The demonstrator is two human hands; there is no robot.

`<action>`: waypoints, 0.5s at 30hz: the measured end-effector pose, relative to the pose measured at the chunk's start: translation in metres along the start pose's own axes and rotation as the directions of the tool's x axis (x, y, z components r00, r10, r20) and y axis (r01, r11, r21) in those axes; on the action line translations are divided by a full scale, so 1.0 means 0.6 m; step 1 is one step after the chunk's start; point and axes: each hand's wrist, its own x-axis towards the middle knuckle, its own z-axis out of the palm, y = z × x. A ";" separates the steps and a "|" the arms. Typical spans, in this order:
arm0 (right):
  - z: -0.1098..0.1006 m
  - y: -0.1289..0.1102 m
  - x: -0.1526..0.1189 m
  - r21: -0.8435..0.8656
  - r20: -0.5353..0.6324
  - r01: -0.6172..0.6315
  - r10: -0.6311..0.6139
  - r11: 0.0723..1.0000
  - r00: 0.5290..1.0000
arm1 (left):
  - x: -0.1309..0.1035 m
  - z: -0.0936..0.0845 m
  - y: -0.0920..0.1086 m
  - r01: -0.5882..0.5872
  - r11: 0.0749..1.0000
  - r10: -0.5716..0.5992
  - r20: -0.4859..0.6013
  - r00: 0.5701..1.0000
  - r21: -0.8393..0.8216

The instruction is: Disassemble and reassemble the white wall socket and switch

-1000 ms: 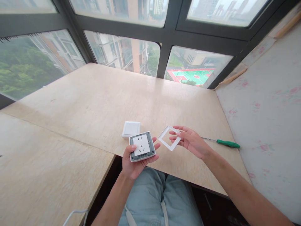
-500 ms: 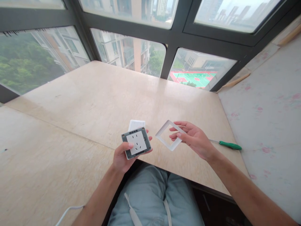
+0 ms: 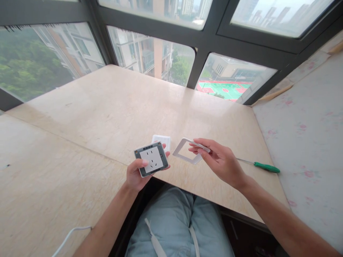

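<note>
In the head view, two separate pieces are in hand: a socket unit point(image 3: 157, 160) with its grey mounting border exposed, and a thin white square frame point(image 3: 185, 159) held off to its right, with a gap between them. The step in hand, as far as I can judge, is handling these pieces apart from each other; any move of the frame seems to call for a light hold on its narrow rim and a steady socket unit, since a thin rim like this could flex or slip. The left hand point(image 3: 136, 175) reaches up from the lower left, clamping the socket unit with the thumb pressed on its white face beside the slots and the other fingers wrapped beneath, their tips showing past the far edge. That unit is raised just over the front edge of the pale ledge point(image 3: 120, 107), its face turned up towards the camera. The right hand point(image 3: 223, 164) comes in from the lower right with the wrist low and the fingers pointing left, pinching the near right part of the frame between thumb and fingers, so the frame hangs tilted with its opening clear. Just behind the left fingertips, a second white plate point(image 3: 162, 138) lies on the ledge, partly hidden. A screwdriver with a green handle point(image 3: 266, 167) lies to the right beyond the right wrist, near the flowered wall point(image 3: 308, 142), and a white cable point(image 3: 72, 230) curves beside the left forearm.
</note>
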 end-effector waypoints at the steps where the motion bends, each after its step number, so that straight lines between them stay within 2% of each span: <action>1: 0.003 0.002 0.003 -0.008 0.008 -0.002 0.002 1.000 1.000 | 0.002 -0.002 0.001 -0.001 1.000 0.001 -0.005 1.000 -0.002; 6: 0.016 0.017 0.039 0.004 0.020 -0.010 0.010 1.000 1.000 | 0.012 -0.018 0.007 -0.004 1.000 0.004 -0.049 0.999 0.009; 10: 0.023 0.028 0.102 0.002 -0.062 -0.068 0.068 0.998 0.996 | 0.019 -0.028 0.020 -0.044 0.999 0.043 -0.132 0.990 -0.006; 12: 0.029 0.032 0.144 0.055 -0.115 -0.162 0.167 0.985 0.979 | 0.022 -0.032 0.028 -0.075 0.997 0.070 -0.185 0.980 -0.019; 15: 0.046 0.046 0.211 0.291 -0.111 -0.355 0.400 0.888 0.910 | 0.026 -0.038 0.043 -0.107 0.994 0.095 -0.265 0.960 -0.030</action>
